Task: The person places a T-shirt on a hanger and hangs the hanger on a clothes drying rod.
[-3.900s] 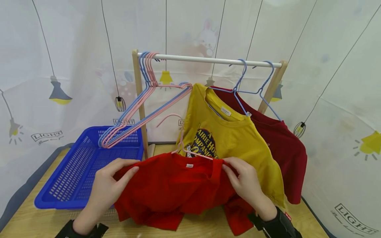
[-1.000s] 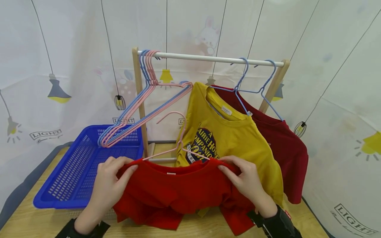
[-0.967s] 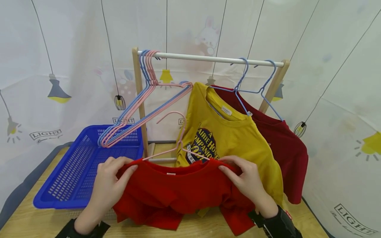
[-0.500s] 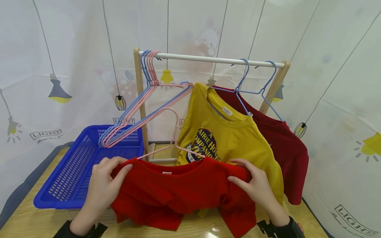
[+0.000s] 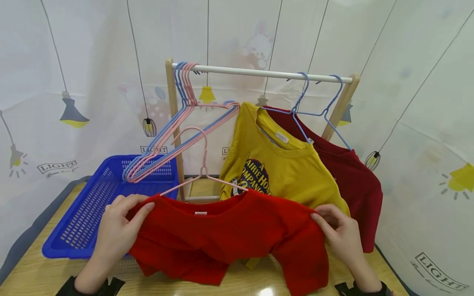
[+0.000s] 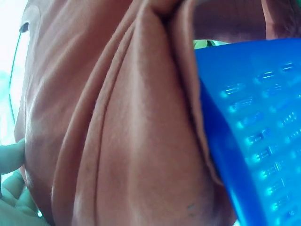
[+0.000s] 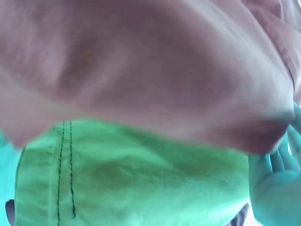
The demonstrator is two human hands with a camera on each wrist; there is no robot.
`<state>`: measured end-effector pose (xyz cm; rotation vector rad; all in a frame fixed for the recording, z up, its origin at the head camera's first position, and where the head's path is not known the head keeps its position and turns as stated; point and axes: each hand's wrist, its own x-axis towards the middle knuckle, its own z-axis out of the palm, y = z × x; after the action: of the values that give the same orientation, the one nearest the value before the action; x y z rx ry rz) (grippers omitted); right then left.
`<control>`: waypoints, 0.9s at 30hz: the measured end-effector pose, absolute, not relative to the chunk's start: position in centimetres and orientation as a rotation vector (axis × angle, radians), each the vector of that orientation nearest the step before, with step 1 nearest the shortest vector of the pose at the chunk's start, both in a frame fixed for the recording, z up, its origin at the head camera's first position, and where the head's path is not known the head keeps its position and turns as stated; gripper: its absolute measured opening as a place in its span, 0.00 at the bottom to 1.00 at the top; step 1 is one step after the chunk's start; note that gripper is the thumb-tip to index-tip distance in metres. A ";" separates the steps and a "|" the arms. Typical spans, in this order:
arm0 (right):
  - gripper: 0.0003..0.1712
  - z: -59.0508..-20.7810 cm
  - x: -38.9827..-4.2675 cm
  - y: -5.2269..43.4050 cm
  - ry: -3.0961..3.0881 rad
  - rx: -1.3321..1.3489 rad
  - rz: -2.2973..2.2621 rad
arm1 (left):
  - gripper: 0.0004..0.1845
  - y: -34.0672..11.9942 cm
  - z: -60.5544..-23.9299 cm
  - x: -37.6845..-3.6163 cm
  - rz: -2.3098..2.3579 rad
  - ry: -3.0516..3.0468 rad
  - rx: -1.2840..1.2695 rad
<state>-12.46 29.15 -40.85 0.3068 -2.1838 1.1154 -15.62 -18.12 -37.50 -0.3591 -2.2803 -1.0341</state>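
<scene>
A red T-shirt (image 5: 222, 230) spreads between both hands, with a pink hanger (image 5: 203, 164) inside it; the hanger's hook and upper arms rise out of the neckline. My left hand (image 5: 120, 226) pinches the shirt at its left shoulder, thumb in front. At the right, my right hand (image 5: 340, 230) pinches the shoulder end near the sleeve. The hanger's lower part is hidden by the cloth. In the left wrist view the shirt (image 6: 131, 122) hangs in folds beside the basket. The right wrist view has the shirt (image 7: 155, 70) with the fingers at its right edge.
A clothes rack (image 5: 259, 72) stands behind. Several blue and pink hangers (image 5: 187, 107) hang at its left. A yellow T-shirt (image 5: 292, 176) and a dark red shirt (image 5: 366, 185) hang at its right on blue hangers. A blue basket (image 5: 70, 205) sits at the left on the wooden table (image 5: 40, 271).
The right hand has moved right along the shirt from near the neckline to the sleeve end, stretching the shoulder out. The left hand and hanger have shifted left; the hanger's hook has risen.
</scene>
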 end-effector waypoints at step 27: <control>0.09 -43.0 -11.1 29.3 -2.296 0.113 0.942 | 0.07 -17.6 -36.6 -14.9 -1.149 -2.320 -0.352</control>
<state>-11.06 29.35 -43.01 0.1133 -2.2956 0.9419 -14.93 -17.60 -36.61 -0.3520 -2.3195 -1.1488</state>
